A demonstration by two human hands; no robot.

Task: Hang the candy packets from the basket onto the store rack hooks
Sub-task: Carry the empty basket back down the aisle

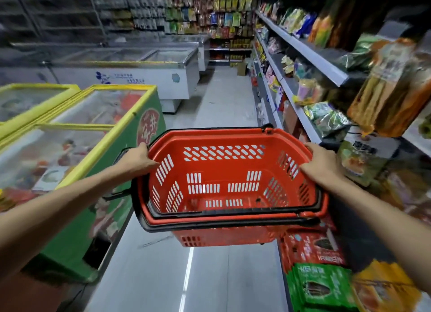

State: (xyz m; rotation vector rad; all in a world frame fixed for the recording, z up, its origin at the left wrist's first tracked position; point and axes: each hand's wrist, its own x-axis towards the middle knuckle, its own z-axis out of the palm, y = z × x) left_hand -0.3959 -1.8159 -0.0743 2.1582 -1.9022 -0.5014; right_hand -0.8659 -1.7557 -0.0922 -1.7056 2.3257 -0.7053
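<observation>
freezers (98,116) left, shelves (314,62) right, basket (228,172) between

A single wide-angle view from the person's head faces forward and down along a shop aisle. The basket (224,190) sits close below the camera, at centre frame. Chest freezers (77,134) fill the left side and shelves (314,62) the right. The floor (221,102) runs away toward the upper middle, and straight lines bow near the edges.
</observation>
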